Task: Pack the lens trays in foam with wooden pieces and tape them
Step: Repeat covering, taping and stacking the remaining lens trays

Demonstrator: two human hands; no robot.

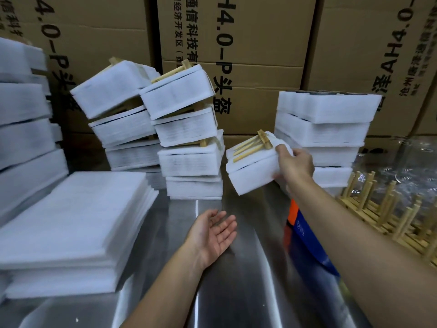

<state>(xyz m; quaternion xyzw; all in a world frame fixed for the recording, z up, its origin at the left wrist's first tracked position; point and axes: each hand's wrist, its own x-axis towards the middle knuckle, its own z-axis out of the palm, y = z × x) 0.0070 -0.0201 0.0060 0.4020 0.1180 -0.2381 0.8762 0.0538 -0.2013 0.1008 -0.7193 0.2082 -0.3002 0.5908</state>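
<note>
cardboard boxes (pixel 260 67) back a steel table (pixel 236 280) where the right hand (pixel 295 164) grips a tilted foam bundle (pixel 250 171) beside leaning stacks (pixel 186 129), left hand (pixel 212 235) open palm-up below; a nudge could topple them.

Matt white foam sheets (pixel 71 216) lie on a glossy steel table (pixel 236 280), beside pale wooden racks (pixel 390 216) and brown cardboard boxes (pixel 260 55).
</note>
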